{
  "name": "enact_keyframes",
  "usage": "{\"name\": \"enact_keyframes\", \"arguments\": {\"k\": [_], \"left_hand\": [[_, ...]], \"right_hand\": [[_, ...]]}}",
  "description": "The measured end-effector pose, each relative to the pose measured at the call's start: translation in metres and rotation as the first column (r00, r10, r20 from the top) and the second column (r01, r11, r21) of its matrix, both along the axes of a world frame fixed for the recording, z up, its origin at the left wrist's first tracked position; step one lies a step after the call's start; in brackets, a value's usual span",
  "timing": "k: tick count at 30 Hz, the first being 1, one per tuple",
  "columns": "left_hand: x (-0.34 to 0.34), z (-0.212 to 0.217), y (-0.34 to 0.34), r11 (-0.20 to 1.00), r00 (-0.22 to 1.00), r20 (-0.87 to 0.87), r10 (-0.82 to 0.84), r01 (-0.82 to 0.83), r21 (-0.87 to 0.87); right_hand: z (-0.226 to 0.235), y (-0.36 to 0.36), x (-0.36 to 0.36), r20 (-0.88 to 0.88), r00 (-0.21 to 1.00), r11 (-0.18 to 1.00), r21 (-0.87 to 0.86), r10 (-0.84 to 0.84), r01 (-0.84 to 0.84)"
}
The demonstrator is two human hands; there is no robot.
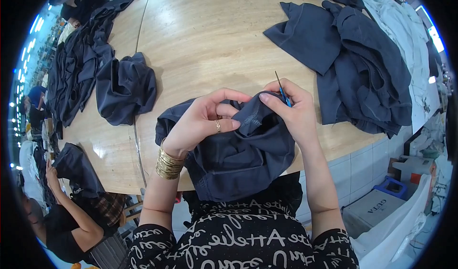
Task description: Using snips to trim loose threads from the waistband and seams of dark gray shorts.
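Observation:
A dark grey-blue garment is bunched up at the table's near edge, part of it hanging over toward my lap. With thumb and fingers, my left hand pinches a fold of it near a stitched seam. My right hand grips the same cloth a little to the right, thumb on top. Tucked in the right hand's fingers is a slim pair of blue-handled thread snips, its thin dark tip pointing up and away from the cloth. The fingertips under the fabric are hidden.
A heap of dark garments lies at the right, beside pale cloth. More dark garments are at the left of the wooden table. Co-workers handle dark cloth at the far left and near left. A grey box stands below right.

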State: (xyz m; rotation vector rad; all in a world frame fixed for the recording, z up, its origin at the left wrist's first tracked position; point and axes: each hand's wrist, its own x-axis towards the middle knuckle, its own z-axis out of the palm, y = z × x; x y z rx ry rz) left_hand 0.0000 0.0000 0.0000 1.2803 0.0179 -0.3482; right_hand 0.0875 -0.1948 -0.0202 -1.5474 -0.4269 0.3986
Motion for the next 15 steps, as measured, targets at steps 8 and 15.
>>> {"name": "enact_keyframes", "arguments": {"k": [8, 15], "left_hand": [[-0.012, -0.002, 0.008, 0.989, 0.989, 0.081, 0.126, -0.132, 0.070], [-0.087, -0.024, 0.093, 0.633, 0.764, 0.258, 0.591, -0.638, 0.439]], "right_hand": [[0.014, 0.008, 0.008, 0.234, 0.955, 0.984, 0.045, -0.180, 0.174], [0.021, -0.033, 0.058, 0.499, 0.685, 0.821, 0.106, -0.531, 0.560]]}}
